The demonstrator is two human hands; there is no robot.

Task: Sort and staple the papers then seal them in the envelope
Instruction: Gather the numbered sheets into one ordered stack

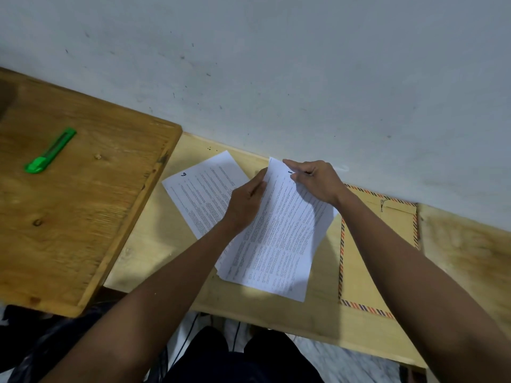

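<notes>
A stack of printed white papers [279,244] is held slightly above the light wooden table [154,244]. My left hand [246,200] grips the stack's upper left edge. My right hand [315,181] pinches the top right corner, beside a handwritten number. One separate printed sheet [201,189], marked with a handwritten 9, lies flat to the left, partly under my left hand. A brown envelope [356,272] with a striped red and blue border lies flat on the right, partly under my right forearm. No stapler is visible.
A green utility knife [49,151] lies on a darker wooden board [69,217] at the left, raised above the table. A grey-white wall [276,64] runs right behind the table. My legs show below the table's near edge.
</notes>
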